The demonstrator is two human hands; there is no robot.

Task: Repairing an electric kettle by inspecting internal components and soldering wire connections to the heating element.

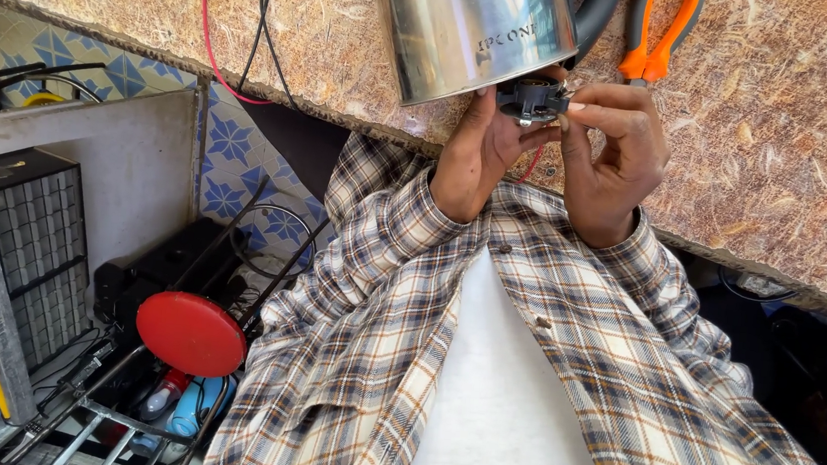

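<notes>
Both your hands, left hand (480, 154) and right hand (612, 155), pinch a small black part (533, 100) at the steel kettle (471, 28) base, over the table (790, 146) edge; orange pliers (663, 30) lie just beyond.

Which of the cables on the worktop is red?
The thin red wire left of the steel kettle; the two cables right beside it are black.

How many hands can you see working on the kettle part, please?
2: the left hand and the right hand both pinch the small black part beside the steel kettle. No other hands show.
</notes>
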